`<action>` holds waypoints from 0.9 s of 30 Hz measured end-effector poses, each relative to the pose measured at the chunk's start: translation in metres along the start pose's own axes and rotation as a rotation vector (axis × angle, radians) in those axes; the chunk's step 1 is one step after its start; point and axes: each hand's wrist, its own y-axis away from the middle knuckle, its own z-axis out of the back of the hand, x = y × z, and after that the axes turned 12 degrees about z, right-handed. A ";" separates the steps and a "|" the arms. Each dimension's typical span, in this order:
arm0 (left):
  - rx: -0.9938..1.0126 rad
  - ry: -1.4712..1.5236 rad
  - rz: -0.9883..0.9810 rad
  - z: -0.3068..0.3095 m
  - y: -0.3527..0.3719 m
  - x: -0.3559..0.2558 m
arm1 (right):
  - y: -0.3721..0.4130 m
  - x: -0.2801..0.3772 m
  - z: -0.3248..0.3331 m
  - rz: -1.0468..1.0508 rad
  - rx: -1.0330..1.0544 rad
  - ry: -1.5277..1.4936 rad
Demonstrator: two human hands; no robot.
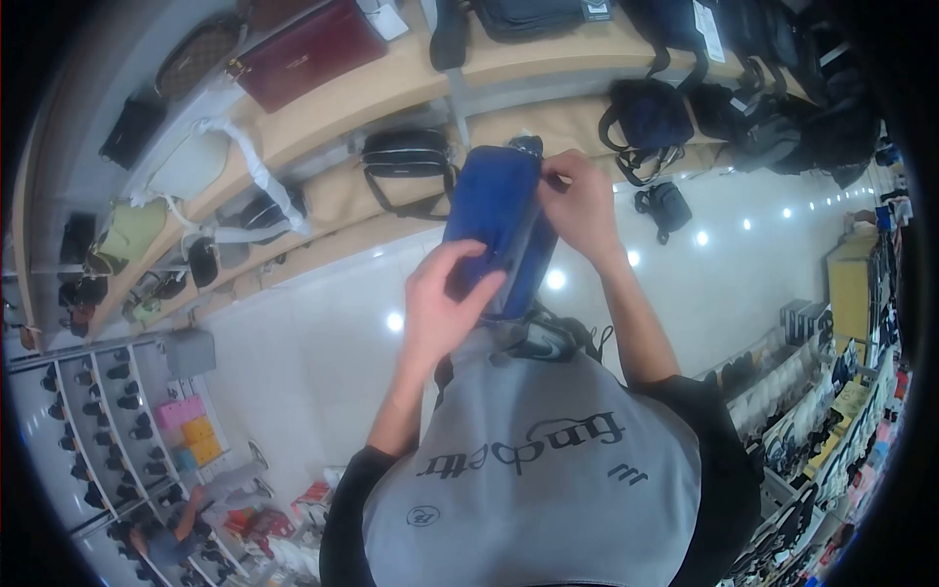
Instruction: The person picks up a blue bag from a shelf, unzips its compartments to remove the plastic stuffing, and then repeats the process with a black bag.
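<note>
Wooden display shelves (518, 67) are spread across the top of the view, and a pale, glossy floor (313, 352) is seen below them. The lower part of the view is filled by the wearer's grey shirt (548, 479) with black sleeves. A blue bag (494, 196) is held up by the hands in front of the lower shelf and above the floor, just beyond the shirt. A dark red clutch (313, 57) is set on the upper shelf, to the left.

The lower part of the blue bag is covered by the left hand (435, 303). Its thumb and forefinger are held well apart in a C shape, both laid against the bag; whether any material is clamped between them cannot be told. The bag's upper right edge is touched by the right hand (582, 207), whose thumb and forefinger are brought together in a pinch there; the exact part gripped is hidden. A black crossbody bag (406, 155) is seen on the lower shelf, near the blue bag.
</note>
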 end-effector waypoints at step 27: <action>0.386 1.170 0.738 -0.026 -0.113 0.108 | 0.043 0.046 0.016 0.152 0.105 -0.123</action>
